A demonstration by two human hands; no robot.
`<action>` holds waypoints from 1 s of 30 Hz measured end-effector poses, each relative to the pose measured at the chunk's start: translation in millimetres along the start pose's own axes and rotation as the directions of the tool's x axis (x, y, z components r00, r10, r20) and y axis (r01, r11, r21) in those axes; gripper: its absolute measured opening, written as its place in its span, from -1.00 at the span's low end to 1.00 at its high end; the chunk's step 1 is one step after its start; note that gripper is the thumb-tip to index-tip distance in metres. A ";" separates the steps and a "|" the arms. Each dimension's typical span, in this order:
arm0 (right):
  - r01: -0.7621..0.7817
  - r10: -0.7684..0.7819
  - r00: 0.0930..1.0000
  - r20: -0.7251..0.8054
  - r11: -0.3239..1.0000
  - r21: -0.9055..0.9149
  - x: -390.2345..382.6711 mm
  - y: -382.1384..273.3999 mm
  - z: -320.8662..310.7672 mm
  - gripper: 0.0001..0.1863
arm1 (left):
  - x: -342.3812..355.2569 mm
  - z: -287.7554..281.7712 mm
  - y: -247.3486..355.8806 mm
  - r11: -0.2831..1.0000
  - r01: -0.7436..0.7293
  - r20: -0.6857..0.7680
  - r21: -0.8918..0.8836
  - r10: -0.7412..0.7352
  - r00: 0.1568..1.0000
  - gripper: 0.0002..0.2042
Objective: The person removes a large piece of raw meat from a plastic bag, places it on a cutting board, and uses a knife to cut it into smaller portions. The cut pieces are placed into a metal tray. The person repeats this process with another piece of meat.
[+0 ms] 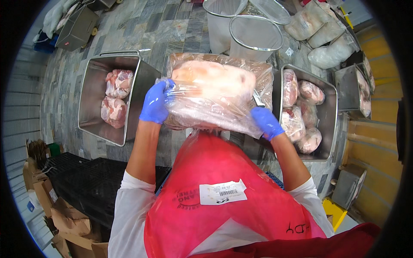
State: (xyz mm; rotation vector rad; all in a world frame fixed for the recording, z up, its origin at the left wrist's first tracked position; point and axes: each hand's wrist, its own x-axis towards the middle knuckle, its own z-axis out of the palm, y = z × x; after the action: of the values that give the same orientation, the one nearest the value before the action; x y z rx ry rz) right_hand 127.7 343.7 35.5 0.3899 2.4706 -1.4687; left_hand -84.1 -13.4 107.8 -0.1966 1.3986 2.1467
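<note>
A large pale slab of meat (211, 77) in loose clear plastic (202, 109) lies before me on a brown cardboard box (269, 77). My left hand (155, 103), blue-gloved, grips the plastic at the near left corner. My right hand (266, 121), also gloved, has its fingers closed on the plastic at the near right. Just beyond those fingers is a knife (258, 96) with a dark and light handle; whether I hold it too, I cannot tell.
Steel bins (88, 99) (327, 120) on both sides hold bagged meat (114, 111). Lined round bins (254, 43) and clear bags (327, 51) stand beyond. Black plastic pallets (90, 180) and cardboard (64, 215) lie at the lower left, a yellow object (335, 215) at the lower right.
</note>
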 end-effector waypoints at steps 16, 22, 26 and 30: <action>0.531 -0.339 0.811 0.477 0.768 -0.357 61.6 -140.4 85.2 -0.73 | -103.2 -33.7 -53.4 0.942 0.248 -0.003 0.227 -0.254 0.967 -0.68; 0.617 -0.507 0.784 0.358 0.703 -0.353 79.5 -155.1 120.6 -0.62 | -52.9 -17.6 -119.9 0.889 0.404 0.240 -0.218 -0.352 0.905 -0.58; 0.522 -0.672 0.733 -0.106 0.655 -0.547 119.2 -139.2 75.5 -0.72 | -84.2 -90.1 -110.4 0.928 0.323 0.117 -0.186 -0.306 0.945 -0.64; 0.302 -0.573 0.783 -0.242 0.690 -0.658 154.7 -79.9 61.9 -0.33 | -129.1 -156.4 -92.6 0.929 0.334 -0.117 -0.158 -0.354 0.928 -0.65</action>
State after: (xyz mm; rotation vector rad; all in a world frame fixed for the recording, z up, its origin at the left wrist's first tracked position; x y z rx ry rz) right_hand -40.4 268.7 19.9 -0.0504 3.4003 -0.6613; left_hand 44.3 -171.8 17.8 -0.6151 1.1898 1.9601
